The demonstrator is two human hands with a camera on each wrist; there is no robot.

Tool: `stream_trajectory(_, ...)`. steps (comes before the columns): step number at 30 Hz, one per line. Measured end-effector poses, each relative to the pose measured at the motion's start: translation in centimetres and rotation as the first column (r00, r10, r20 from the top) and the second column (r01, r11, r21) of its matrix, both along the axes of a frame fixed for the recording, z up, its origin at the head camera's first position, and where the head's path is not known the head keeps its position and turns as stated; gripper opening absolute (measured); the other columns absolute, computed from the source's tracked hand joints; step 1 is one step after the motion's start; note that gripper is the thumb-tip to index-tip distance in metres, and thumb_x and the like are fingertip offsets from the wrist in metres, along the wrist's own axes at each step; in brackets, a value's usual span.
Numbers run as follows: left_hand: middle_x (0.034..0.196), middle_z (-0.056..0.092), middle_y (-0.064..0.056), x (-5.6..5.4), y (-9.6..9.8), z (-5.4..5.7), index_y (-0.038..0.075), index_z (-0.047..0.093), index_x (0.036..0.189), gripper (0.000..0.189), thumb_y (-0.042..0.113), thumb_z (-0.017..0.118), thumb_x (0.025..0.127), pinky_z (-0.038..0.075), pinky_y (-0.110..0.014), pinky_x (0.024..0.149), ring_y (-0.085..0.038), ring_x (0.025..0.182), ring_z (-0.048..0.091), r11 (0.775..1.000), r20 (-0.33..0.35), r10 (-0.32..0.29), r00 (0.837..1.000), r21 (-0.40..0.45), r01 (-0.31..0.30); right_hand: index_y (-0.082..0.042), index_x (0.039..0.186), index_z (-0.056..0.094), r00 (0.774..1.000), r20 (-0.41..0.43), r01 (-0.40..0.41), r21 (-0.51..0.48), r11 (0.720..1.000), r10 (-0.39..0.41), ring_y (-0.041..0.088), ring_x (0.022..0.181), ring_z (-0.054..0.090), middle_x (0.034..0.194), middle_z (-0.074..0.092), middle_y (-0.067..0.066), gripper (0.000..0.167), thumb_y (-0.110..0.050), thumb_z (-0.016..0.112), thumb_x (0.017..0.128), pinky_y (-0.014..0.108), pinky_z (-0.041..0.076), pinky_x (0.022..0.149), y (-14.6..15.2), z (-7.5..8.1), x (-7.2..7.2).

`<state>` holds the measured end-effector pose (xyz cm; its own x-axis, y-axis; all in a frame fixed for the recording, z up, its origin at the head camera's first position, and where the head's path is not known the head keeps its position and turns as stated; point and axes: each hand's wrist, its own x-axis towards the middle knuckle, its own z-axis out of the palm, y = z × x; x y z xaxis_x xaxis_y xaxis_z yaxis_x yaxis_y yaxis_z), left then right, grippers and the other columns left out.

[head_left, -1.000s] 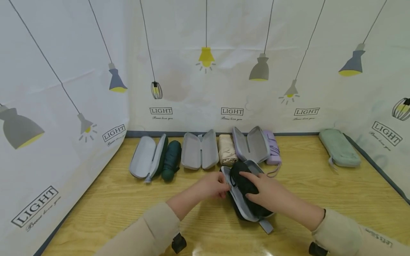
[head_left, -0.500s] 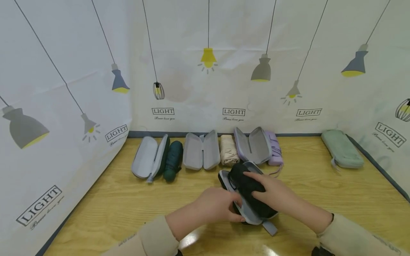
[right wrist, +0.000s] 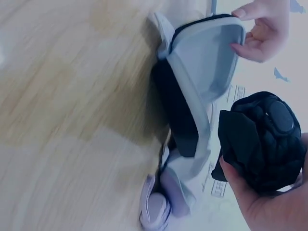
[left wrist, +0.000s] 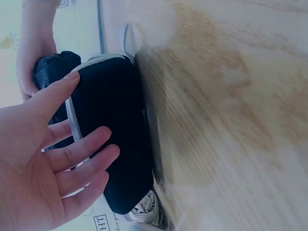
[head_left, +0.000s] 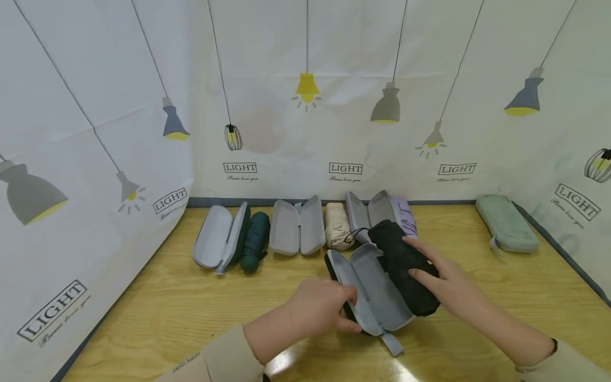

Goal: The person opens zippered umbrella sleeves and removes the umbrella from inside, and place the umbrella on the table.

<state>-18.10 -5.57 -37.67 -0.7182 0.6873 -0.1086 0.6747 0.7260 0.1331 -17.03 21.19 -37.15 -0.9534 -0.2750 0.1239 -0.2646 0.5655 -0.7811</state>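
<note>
A black folded umbrella point(head_left: 398, 260) is in my right hand point(head_left: 446, 276), held just above the right half of an open black case point(head_left: 374, 278) with grey lining. Thumb and fingers grip its side, and a thin cord loop hangs from its far end. In the right wrist view, the near end of the umbrella point(right wrist: 260, 142) faces the camera. My left hand point(head_left: 315, 307) pinches the rim of the case's left half. The left wrist view shows the black outer shell point(left wrist: 110, 125) beside the fingers. A grey strap point(head_left: 392, 345) sticks out at the case's near end.
Along the back stand an open green case point(head_left: 212, 236), a dark green umbrella point(head_left: 255, 241), an open grey case point(head_left: 298, 225), a beige umbrella point(head_left: 339, 225), an open lilac case point(head_left: 360, 209) and a lilac umbrella point(head_left: 404, 215). A closed pale green case point(head_left: 506, 222) lies far right.
My right hand has lifted the black umbrella out of the case and shifted it right. My left hand has moved to the near-left rim and grips it; the case's lining now shows.
</note>
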Motion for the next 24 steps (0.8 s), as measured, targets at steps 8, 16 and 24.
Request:
stream_trajectory(8, 0.078, 0.061, 0.015, 0.0, 0.0, 0.1, 0.027, 0.068, 0.105, 0.042, 0.059, 0.072, 0.079, 0.039, -0.024, 0.045, 0.000, 0.062, 0.052, 1.000, -0.065, -0.008, 0.998, -0.012, 0.007, -0.013, 0.156, 0.021, 0.995, 0.064, 0.070, 0.069, 0.995, -0.075, 0.056, 0.130, 0.031, 0.153, 0.023, 0.031, 0.060, -0.028, 0.047, 0.104, 0.068, 0.038, 0.090, 3.2, -0.8, 0.3)
stream_trajectory(16, 0.085, 0.065, 0.011, -0.2, 0.1, -0.1, 0.026, 0.068, 0.105, 0.047, 0.064, 0.071, 0.077, 0.043, -0.025, 0.048, -0.004, 0.071, 0.059, 1.000, -0.116, -0.018, 0.993, -0.011, 0.017, -0.004, 0.153, 0.025, 0.988, 0.142, 0.052, 0.084, 0.995, -0.064, 0.057, 0.133, 0.023, 0.152, 0.020, 0.034, 0.058, -0.026, 0.048, 0.104, 0.070, 0.030, 0.095, 4.6, -3.3, 0.3)
stream_trajectory(24, 0.076, 0.061, 0.013, 0.2, 0.3, -0.1, 0.027, 0.067, 0.101, 0.049, 0.068, 0.069, 0.075, 0.038, -0.022, 0.043, -0.001, 0.061, 0.054, 0.999, -0.204, -0.042, 0.978, -0.006, 0.042, -0.001, 0.152, 0.026, 0.991, 0.121, 0.027, 0.204, 0.979, -0.052, 0.055, 0.130, 0.032, 0.148, 0.029, 0.035, 0.060, -0.031, 0.046, 0.104, 0.068, 0.034, 0.095, 4.9, -4.8, 0.1)
